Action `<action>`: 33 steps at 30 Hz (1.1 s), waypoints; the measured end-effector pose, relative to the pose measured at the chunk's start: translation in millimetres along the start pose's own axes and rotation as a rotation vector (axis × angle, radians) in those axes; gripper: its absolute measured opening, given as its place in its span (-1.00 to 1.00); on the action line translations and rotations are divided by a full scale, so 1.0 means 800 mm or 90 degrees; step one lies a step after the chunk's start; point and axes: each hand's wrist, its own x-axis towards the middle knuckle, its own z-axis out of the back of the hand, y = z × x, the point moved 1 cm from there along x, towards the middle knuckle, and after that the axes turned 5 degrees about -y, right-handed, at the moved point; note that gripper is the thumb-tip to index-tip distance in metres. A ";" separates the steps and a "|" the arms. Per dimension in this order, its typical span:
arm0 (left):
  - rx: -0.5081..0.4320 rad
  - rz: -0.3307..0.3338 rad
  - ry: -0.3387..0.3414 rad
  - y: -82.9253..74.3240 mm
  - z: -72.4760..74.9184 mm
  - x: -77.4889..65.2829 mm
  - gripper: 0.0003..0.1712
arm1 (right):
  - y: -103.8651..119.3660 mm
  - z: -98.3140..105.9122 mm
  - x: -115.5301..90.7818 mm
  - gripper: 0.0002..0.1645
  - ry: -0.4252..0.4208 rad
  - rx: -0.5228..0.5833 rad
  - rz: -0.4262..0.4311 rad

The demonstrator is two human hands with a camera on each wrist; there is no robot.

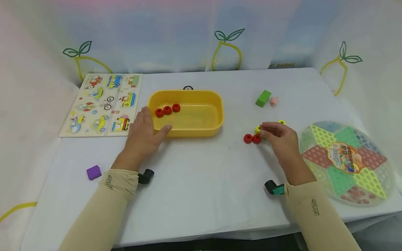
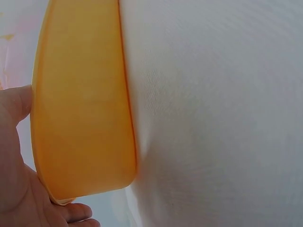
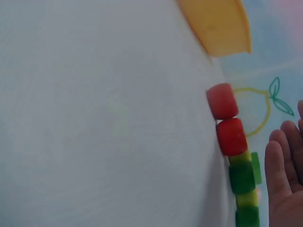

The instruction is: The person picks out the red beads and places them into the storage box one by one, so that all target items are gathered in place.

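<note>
Beige sleeves (image 1: 100, 209) lie nearest. My left fingers (image 1: 144, 122) spread against the yellow tray (image 1: 199, 121); my right fingers (image 1: 274, 127), loosely extended, seemingly empty, adjoin beads (image 1: 247, 139) on the tabletop (image 1: 198, 176). Judged step: bead collection; next move requires pinching one.

Head view looks down, near wrist views sharing the tray (image 1: 199, 117).

Red beads (image 3: 231, 137) stand between the yellow tray (image 3: 218, 28) and green beads (image 3: 242, 178).
</note>
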 end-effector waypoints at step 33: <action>0.011 -0.002 0.000 -0.002 0.001 -0.002 0.31 | -0.034 0.005 0.005 -0.61 0.023 -0.202 0.068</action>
